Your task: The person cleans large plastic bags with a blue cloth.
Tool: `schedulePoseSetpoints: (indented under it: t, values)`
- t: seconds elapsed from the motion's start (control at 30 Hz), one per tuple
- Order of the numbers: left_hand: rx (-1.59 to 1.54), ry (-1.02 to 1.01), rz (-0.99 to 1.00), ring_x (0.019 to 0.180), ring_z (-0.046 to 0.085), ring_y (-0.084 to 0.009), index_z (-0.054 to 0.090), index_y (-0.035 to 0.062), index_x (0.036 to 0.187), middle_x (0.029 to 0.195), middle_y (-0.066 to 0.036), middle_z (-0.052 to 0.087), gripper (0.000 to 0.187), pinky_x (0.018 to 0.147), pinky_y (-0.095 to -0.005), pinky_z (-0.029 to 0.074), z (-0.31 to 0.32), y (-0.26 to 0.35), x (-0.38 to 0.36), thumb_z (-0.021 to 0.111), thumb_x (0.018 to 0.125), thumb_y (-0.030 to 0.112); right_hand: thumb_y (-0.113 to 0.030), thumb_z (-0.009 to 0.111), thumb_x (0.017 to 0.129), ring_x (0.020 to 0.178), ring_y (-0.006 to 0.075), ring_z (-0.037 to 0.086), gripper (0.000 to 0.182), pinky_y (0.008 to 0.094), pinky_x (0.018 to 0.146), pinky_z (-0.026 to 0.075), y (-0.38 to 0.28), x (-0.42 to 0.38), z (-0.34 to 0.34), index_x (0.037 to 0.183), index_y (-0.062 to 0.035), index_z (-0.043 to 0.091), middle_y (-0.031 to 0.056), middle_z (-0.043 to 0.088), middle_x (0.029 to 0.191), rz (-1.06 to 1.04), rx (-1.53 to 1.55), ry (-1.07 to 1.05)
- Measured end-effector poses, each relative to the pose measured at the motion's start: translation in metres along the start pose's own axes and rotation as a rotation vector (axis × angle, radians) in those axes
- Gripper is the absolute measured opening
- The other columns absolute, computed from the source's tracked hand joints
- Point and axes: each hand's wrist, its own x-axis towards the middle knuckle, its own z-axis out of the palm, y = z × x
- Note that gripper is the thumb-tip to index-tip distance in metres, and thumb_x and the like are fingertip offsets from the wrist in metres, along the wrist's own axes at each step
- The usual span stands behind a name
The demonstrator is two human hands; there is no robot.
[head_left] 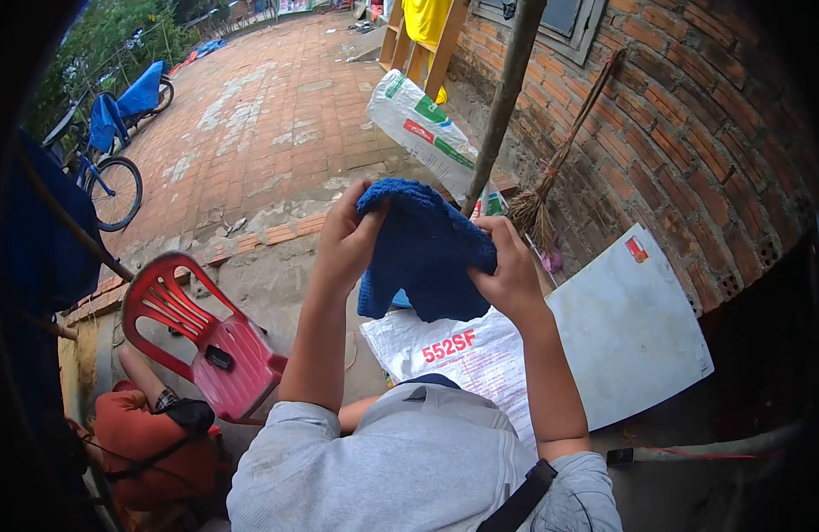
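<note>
A dark blue knitted piece (425, 253) is held up in front of me, spread between both hands. Its top edge is thick and ribbed, and its lower edge has a notch near the left. My left hand (349, 229) pinches the upper left corner, thumb toward me. On the opposite side, my right hand (509, 273) grips the edge between thumb and fingers. Below the knitted piece, a white sack printed 552SF (449, 346) lies by my lap, and a bit of lighter blue shows through the notch.
A red plastic chair (237, 359) with a small black object (219, 357) on its seat stands at left. Beside it sits a person in an orange top (148, 443). A white board (627, 332), a wooden pole (507, 97) and a straw broom (534, 208) are at right. Farther off is a bicycle (115, 191).
</note>
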Motion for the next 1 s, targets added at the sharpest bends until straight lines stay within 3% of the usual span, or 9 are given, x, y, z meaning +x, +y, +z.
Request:
schedulePoseSetpoints:
  t: [0.2, 0.4, 0.5, 0.6, 0.7, 0.73, 0.8, 0.9, 1.0]
  values:
    - [-0.184, -0.130, -0.013, 0.081, 0.055, -0.0055, 0.059, 0.0010, 0.101, 0.088, 0.001, 0.062, 0.007, 0.074, -0.0211, 0.044, 0.062, -0.009, 0.022, 0.056, 0.098, 0.006, 0.005, 0.058, 0.076, 0.088, 0.0128, 0.061, 0.031, 0.0264, 0.083, 0.047, 0.026, -0.061, -0.086, 0.105, 0.0047, 0.067, 0.0069, 0.065, 0.092, 0.351, 0.273, 0.062]
    - [-0.292, -0.340, -0.086, 0.080, 0.056, -0.0053, 0.060, -0.0011, 0.097, 0.087, 0.001, 0.063, 0.009, 0.073, -0.0219, 0.045, 0.149, -0.034, 0.025, 0.064, 0.093, 0.005, -0.005, 0.062, 0.089, 0.085, 0.0082, 0.059, 0.018, 0.0227, 0.081, 0.045, 0.023, -0.150, -0.140, 0.102, 0.0049, 0.070, -0.0018, 0.064, 0.084, 0.667, 0.410, 0.228]
    - [-0.265, -0.485, -0.085, 0.080, 0.055, -0.0041, 0.059, -0.0011, 0.098, 0.087, 0.001, 0.062, 0.014, 0.072, -0.0206, 0.044, 0.199, -0.047, 0.010, 0.068, 0.092, 0.008, -0.021, 0.061, 0.096, 0.081, 0.0035, 0.058, 0.024, 0.0199, 0.075, 0.044, 0.038, -0.199, -0.148, 0.097, -0.0004, 0.073, -0.0018, 0.068, 0.088, 0.882, 0.502, 0.639]
    - [-0.429, -0.629, -0.162, 0.078, 0.052, -0.0048, 0.058, -0.0015, 0.098, 0.085, 0.002, 0.059, 0.015, 0.070, -0.0208, 0.043, 0.259, -0.027, -0.039, 0.067, 0.093, 0.009, -0.029, 0.054, 0.101, 0.093, 0.0137, 0.067, 0.035, 0.0283, 0.084, 0.052, 0.023, -0.225, -0.152, 0.110, 0.0017, 0.067, 0.0077, 0.071, 0.103, 0.953, 0.701, 0.960]
    - [-0.278, -1.031, -0.156, 0.070, 0.049, -0.0044, 0.056, 0.0007, 0.103, 0.073, -0.001, 0.055, 0.023, 0.061, -0.0204, 0.038, 0.297, -0.028, -0.095, 0.069, 0.092, 0.017, -0.042, 0.052, 0.100, 0.098, 0.0154, 0.065, 0.044, 0.0321, 0.086, 0.052, -0.003, -0.240, -0.148, 0.117, -0.0018, 0.062, 0.0079, 0.068, 0.108, 0.906, 0.788, 1.007]
    - [-0.130, -1.270, -0.126, 0.071, 0.055, -0.0120, 0.057, 0.0001, 0.103, 0.077, -0.009, 0.058, 0.025, 0.065, -0.0263, 0.044, 0.300, -0.005, -0.104, 0.067, 0.093, 0.020, -0.045, 0.056, 0.098, 0.097, 0.0140, 0.065, 0.047, 0.0312, 0.083, 0.052, -0.008, -0.249, -0.146, 0.116, -0.0021, 0.062, 0.0072, 0.068, 0.106, 0.858, 0.818, 0.972]
    - [-0.317, -1.486, 0.179, 0.080, 0.062, -0.0232, 0.058, 0.0007, 0.106, 0.086, -0.017, 0.062, 0.027, 0.072, -0.0346, 0.048, 0.313, -0.013, -0.135, 0.064, 0.094, 0.024, -0.040, 0.064, 0.094, 0.093, 0.0118, 0.063, 0.042, 0.0288, 0.080, 0.051, -0.013, -0.266, -0.136, 0.115, -0.0032, 0.063, 0.0058, 0.067, 0.102, 0.869, 0.605, 0.921]
    - [-0.204, -1.708, 0.189, 0.091, 0.064, -0.0298, 0.060, 0.0000, 0.111, 0.098, -0.021, 0.064, 0.029, 0.079, -0.0395, 0.049, 0.320, -0.019, -0.134, 0.061, 0.096, 0.025, -0.030, 0.071, 0.091, 0.088, 0.0096, 0.061, 0.035, 0.0254, 0.077, 0.049, -0.024, -0.286, -0.133, 0.110, -0.0013, 0.064, 0.0048, 0.067, 0.098, 0.886, 0.516, 1.064]
    - [-0.242, -1.809, 0.166, 0.094, 0.065, -0.0211, 0.062, -0.0012, 0.120, 0.103, -0.013, 0.067, 0.034, 0.080, -0.0324, 0.051, 0.325, -0.026, -0.111, 0.061, 0.097, 0.024, -0.022, 0.069, 0.092, 0.085, 0.0098, 0.060, 0.027, 0.0256, 0.077, 0.048, -0.024, -0.308, -0.137, 0.106, -0.0001, 0.066, 0.0043, 0.067, 0.094, 0.878, 0.518, 1.132]
